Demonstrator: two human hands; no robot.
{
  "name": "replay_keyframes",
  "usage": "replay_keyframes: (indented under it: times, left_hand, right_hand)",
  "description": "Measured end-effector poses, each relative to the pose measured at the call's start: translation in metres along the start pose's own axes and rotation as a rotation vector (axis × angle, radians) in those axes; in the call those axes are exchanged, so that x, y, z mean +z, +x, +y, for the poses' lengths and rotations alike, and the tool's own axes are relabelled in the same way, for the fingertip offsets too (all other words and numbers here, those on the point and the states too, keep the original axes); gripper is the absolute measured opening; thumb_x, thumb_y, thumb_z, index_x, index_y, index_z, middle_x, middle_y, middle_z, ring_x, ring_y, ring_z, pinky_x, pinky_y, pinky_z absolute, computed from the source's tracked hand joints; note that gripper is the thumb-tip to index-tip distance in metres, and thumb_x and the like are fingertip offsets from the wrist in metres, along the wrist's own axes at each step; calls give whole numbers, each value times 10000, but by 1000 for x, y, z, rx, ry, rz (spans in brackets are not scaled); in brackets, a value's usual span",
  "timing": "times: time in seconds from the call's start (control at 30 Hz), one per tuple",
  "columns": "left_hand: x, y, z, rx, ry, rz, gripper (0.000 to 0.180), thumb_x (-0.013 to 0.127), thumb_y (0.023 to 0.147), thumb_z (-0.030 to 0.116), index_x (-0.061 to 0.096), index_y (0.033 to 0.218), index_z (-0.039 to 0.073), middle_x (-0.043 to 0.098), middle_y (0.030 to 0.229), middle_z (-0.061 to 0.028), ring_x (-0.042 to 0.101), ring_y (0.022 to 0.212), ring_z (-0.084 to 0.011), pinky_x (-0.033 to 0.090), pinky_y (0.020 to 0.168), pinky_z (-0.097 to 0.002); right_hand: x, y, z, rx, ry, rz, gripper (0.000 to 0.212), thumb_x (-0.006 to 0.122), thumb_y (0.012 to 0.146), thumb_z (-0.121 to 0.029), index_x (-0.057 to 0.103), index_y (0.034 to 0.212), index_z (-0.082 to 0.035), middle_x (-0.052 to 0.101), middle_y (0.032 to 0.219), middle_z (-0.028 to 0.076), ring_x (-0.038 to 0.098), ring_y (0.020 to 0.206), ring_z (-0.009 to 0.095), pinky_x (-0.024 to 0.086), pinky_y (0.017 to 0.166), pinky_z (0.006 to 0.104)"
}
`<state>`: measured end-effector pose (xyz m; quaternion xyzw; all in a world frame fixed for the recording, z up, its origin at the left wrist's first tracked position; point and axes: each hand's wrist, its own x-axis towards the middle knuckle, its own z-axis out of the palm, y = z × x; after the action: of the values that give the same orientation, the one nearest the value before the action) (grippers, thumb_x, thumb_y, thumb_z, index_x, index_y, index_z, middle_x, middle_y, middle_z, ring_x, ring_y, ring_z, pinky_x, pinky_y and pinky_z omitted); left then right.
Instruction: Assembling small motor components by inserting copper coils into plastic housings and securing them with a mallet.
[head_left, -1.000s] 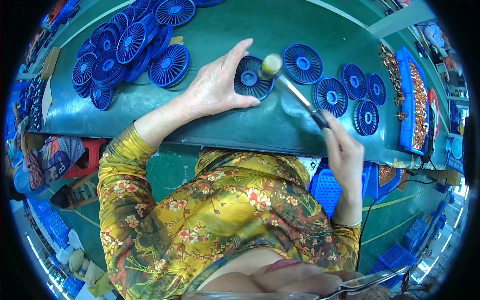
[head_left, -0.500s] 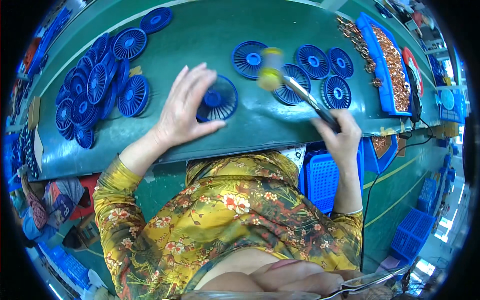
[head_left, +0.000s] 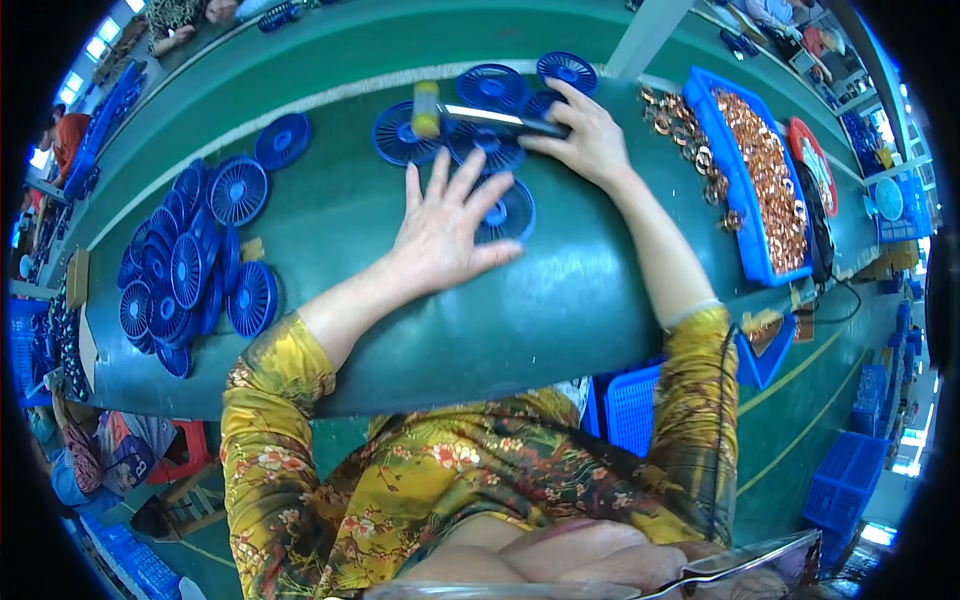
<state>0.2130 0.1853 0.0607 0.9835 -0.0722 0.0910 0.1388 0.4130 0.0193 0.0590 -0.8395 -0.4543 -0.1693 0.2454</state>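
My right hand [head_left: 590, 140] is closed around the dark handle of a mallet [head_left: 482, 115] with a yellowish head. The mallet lies nearly level above several blue round slatted covers, including one at the left [head_left: 398, 138] and one farther back [head_left: 492, 86]. My left hand [head_left: 438, 232] is open, fingers spread, palm down. It partly covers another blue round cover [head_left: 516, 212] near the thumb and fingertips. Whether the left hand presses on that cover or only hovers, I cannot tell.
A heap of blue round covers [head_left: 188, 270] lies at the left of the green table [head_left: 560, 330]. At the right, a blue tray [head_left: 755, 235] holds copper-coloured rings, with loose rings [head_left: 690, 140] beside it. Blue crates [head_left: 845, 480] stand on the floor at right.
Both hands have reached farther over the table, the right one carrying the mallet leftward. The group of covers on the right now lies farther away and more to the left. The view has also shifted.
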Motion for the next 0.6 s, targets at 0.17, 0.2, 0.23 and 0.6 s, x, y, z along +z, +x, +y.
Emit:
replay_keyframes:
  times: [0.17,0.2,0.23,0.6]
  left_hand:
    - [12,123,-75,-223,161,343,427,537,899,407,564,1258,178,359,1450,-165,282,1323,-486,237,1060,-628]
    - [22,139,-99,-330,227,461,348,524,908,298,581,1228,173,400,1414,-165,293,1328,-464,231,1068,-620]
    - [31,154,-121,-392,310,564,337,507,901,208,584,1228,181,422,1392,-165,305,1330,-447,211,1081,-612]
    - [21,156,-121,-229,62,647,345,583,837,105,585,1182,113,556,1256,-139,427,1270,-345,287,1071,-529]
  right_hand:
    - [49,90,21,-49,-181,417,394,759,691,-453,666,805,-88,583,1228,99,547,1123,269,411,941,422]
    - [54,94,19,-29,-142,417,380,764,687,-442,661,794,-92,598,1150,88,566,1051,265,427,881,417]
    - [57,92,18,-7,-107,415,367,770,683,-430,656,784,-95,614,1072,76,584,979,261,444,821,412]
    - [-33,-25,7,235,41,36,349,667,819,-434,649,768,-89,621,773,90,617,764,266,466,702,408]
